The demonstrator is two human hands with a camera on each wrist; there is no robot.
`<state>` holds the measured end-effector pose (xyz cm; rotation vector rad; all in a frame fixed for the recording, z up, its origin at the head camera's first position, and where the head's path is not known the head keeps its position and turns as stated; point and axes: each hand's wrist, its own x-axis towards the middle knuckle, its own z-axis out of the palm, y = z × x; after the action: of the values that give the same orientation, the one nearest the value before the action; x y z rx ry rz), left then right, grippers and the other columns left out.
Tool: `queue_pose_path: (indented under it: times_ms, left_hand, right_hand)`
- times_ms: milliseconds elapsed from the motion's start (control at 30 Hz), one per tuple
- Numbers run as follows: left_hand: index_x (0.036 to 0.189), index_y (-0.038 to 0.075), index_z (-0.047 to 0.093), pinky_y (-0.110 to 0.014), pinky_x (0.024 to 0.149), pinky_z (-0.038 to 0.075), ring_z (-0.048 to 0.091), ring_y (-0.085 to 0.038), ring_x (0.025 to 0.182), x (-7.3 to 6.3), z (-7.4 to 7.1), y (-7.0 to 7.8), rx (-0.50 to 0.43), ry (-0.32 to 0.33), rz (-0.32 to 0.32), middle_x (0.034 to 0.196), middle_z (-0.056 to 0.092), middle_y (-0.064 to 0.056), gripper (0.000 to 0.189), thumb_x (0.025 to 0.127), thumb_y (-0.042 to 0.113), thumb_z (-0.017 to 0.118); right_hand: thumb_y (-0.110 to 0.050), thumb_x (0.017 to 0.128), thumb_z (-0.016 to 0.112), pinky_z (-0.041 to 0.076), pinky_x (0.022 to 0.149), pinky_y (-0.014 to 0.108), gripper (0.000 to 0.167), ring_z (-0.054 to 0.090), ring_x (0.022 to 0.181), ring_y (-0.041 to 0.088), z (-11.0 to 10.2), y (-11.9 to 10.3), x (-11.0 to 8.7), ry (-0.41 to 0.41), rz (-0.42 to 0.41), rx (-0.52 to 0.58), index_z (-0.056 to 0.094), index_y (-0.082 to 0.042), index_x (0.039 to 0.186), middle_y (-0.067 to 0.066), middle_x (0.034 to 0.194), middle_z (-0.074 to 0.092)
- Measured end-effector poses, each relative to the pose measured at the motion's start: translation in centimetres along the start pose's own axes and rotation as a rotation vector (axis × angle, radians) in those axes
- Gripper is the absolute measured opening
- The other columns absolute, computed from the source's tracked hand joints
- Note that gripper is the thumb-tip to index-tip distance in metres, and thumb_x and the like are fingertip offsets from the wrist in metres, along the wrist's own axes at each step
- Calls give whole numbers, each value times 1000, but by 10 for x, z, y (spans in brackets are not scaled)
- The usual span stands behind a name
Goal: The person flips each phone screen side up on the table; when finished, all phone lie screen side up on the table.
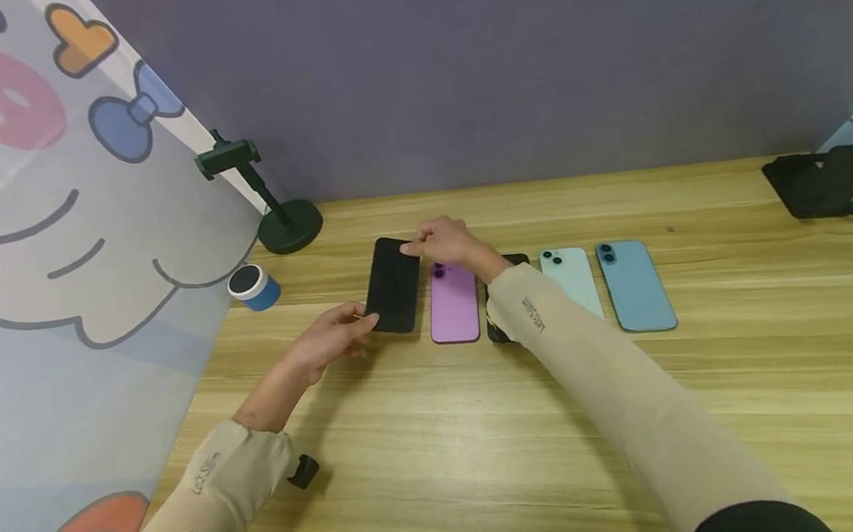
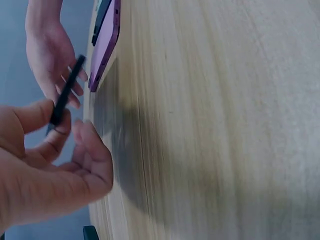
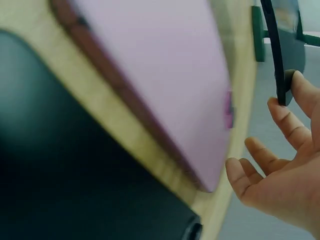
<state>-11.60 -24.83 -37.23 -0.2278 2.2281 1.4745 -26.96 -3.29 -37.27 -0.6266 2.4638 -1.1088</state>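
Observation:
A black phone [image 1: 392, 289] is held at two opposite corners, its plain dark face turned up with no lenses showing. My left hand [image 1: 333, 336] pinches the near left corner between thumb and finger. At the far right corner, my right hand [image 1: 449, 241] pinches it likewise. In the left wrist view the phone [image 2: 66, 92] appears edge-on, raised off the table. A purple phone [image 1: 454, 304] lies back up just to its right. Beside that, my right sleeve partly covers another black phone [image 1: 518, 259].
Further right lie a pale mint phone [image 1: 572, 275] and a blue phone [image 1: 636, 287]. A dark green stand [image 1: 290, 226] and a blue-and-white jar [image 1: 255, 288] stand at the left. A black folding stand [image 1: 826, 180] is at the far right, near the grey back panel [image 1: 501, 68].

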Motion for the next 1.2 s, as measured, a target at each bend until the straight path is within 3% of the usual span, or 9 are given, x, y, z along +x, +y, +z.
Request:
queue_pose_path:
  times_ms: [100, 167, 233, 333, 433, 533, 600, 933, 1200]
  left_hand:
    - [106, 8, 49, -33, 75, 44, 51, -20, 82, 3, 3, 0, 59, 36, -21, 90, 52, -5, 22, 106, 29, 52]
    - [101, 6, 49, -32, 69, 39, 47, -18, 73, 5, 4, -1, 96, 41, -25, 82, 49, -3, 22, 106, 28, 51]
    - [96, 6, 50, -32, 65, 36, 41, -16, 65, 6, 6, -2, 133, 47, -31, 74, 46, -1, 24, 106, 28, 51]
    - [92, 6, 50, -31, 60, 32, 32, -14, 57, 9, 8, -1, 200, 54, -39, 64, 38, 3, 27, 106, 29, 51]
    - [89, 7, 52, -29, 58, 30, 30, -14, 55, 11, 9, 0, 270, 62, -50, 61, 35, 3, 29, 106, 31, 51]
    - [84, 8, 52, -29, 56, 29, 29, -14, 56, 13, 10, 2, 342, 64, -52, 62, 34, 3, 32, 105, 32, 52]
    - [83, 8, 52, -28, 55, 30, 29, -14, 55, 14, 10, 3, 389, 61, -51, 62, 34, 2, 34, 105, 33, 52]
    - [85, 10, 57, -29, 58, 35, 41, -15, 58, 18, 12, 3, 683, 96, -30, 63, 44, 1, 35, 105, 38, 50]
    - [108, 5, 59, -36, 73, 45, 53, -24, 88, 12, 17, -3, 767, 198, 4, 100, 57, -12, 37, 99, 42, 62]
  right_hand:
    - [-41, 100, 60, 16, 122, 52, 31, 58, 86, 20, 5, 5, 5, 16, -52, -98, 68, -13, 90, 1, 81, 67]
    - [-41, 100, 61, 24, 117, 50, 34, 56, 83, 24, 8, 7, 7, 22, -67, -128, 66, -13, 82, -2, 64, 55]
    - [-42, 99, 61, 30, 109, 49, 37, 55, 89, 26, 11, 7, 9, 34, -64, -155, 63, -15, 75, -6, 61, 48]
    - [-45, 99, 60, 34, 105, 52, 41, 51, 112, 34, 15, 7, 10, 41, -32, -192, 58, -16, 71, -1, 71, 53]
    - [-47, 100, 58, 31, 110, 57, 41, 36, 136, 42, 17, 7, 9, 38, -2, -225, 60, -15, 74, 9, 109, 64]
    - [-48, 101, 56, 22, 117, 60, 41, 23, 147, 44, 18, 8, 9, 22, 17, -262, 59, -15, 77, 15, 147, 48]
    - [-48, 101, 55, 17, 120, 61, 41, 16, 151, 44, 18, 9, 10, 12, 25, -284, 58, -14, 77, 17, 159, 35]
    - [-51, 102, 51, 16, 122, 58, 39, 10, 153, 41, 24, 8, 11, -5, 21, -407, 59, -16, 85, 15, 160, 30]
    - [-48, 101, 54, 19, 120, 56, 32, 15, 151, 37, 24, 5, 8, -20, -6, -465, 58, -17, 93, 12, 152, 38]
